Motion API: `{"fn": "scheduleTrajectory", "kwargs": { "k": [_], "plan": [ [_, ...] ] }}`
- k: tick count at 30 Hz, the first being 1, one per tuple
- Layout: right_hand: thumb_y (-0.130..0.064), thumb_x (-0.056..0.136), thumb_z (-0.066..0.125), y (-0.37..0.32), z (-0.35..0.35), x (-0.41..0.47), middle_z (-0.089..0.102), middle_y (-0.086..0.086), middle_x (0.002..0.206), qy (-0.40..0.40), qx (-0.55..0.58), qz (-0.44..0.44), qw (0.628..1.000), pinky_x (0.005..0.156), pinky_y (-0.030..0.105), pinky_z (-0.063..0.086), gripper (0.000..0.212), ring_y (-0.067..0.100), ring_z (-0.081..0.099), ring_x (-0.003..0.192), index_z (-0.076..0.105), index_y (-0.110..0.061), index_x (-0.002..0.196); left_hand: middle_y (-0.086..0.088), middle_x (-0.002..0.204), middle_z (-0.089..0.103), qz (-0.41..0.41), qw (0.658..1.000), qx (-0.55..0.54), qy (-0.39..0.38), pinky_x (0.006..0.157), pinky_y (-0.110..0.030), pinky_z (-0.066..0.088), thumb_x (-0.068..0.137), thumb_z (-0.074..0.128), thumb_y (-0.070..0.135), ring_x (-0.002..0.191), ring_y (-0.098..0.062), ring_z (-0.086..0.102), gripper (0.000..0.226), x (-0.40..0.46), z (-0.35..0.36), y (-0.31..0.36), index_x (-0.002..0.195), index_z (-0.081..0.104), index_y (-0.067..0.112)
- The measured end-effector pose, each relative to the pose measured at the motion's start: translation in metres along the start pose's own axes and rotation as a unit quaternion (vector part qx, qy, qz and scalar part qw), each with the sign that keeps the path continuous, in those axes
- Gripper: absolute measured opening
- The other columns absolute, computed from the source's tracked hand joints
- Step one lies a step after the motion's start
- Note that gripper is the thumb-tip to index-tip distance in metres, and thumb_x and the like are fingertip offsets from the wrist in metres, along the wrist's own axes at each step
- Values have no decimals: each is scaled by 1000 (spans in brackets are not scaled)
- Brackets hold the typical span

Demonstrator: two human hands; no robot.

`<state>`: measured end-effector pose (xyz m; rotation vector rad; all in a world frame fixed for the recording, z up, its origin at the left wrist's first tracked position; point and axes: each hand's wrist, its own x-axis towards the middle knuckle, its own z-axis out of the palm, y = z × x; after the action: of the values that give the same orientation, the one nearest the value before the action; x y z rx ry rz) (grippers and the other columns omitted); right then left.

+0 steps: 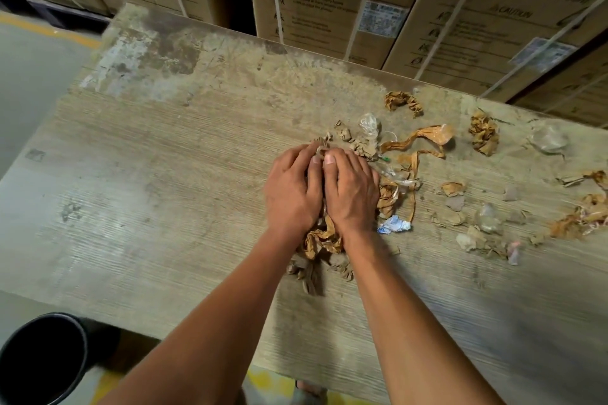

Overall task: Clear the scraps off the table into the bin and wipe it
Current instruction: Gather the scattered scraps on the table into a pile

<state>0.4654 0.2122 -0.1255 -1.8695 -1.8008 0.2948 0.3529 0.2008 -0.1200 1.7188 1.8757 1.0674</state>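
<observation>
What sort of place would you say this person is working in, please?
Probably a warehouse or stockroom: strapped cardboard cartons printed with caution marks stand behind a worn wooden worktable, on a concrete floor with a yellow line.

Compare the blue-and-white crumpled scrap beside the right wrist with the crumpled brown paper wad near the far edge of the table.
The blue-and-white scrap is pale with blue print; the brown paper wad is plain tan. The blue-and-white scrap looks smaller and more compact, while the brown paper wad trails out into a twisted tail. The scrap lies close beside the right hand; the wad sits apart, near the table's far edge. Both are crumpled and lie loose on the table.
</observation>
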Motion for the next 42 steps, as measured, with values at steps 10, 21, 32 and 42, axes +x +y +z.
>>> {"fn": "scheduleTrajectory", "kwargs": {
  "k": [10,21,32,42],
  "plan": [
    [-47,113,20,-5,-6,4,67,-3,113,-27,-4,21,999,89,42,35,47,25,58,103,60,-23,116,-10,96,60,104,987,121,19,80,-47,40,116,36,15,87,-30,49,32,17,14,-10,101,63,6],
    [-35,117,33,-2,-72,-13,51,-7,164,-47,183,38,981,123,34,37,47,11,48,149,47,-30,162,-12,97,59,93,993,70,18,82,-48,44,115,35,16,88,-30,50,31,13,3,-1,104,61,4],
    [-85,93,-15,33,-45,-74,14,8,180,38,-11,260,965,137,46,11,106,23,13,167,7,-19,174,-10,100,57,82,994,66,4,83,-43,39,114,36,16,89,-22,43,28,14,4,-2,105,60,5],
    [-86,97,37,7,-27,-31,55,0,153,84,-52,143,985,122,44,35,84,20,48,142,52,-30,157,-10,98,58,124,989,78,1,82,-44,41,115,36,17,87,-24,44,29,15,5,-4,104,60,5]
  ]
}}
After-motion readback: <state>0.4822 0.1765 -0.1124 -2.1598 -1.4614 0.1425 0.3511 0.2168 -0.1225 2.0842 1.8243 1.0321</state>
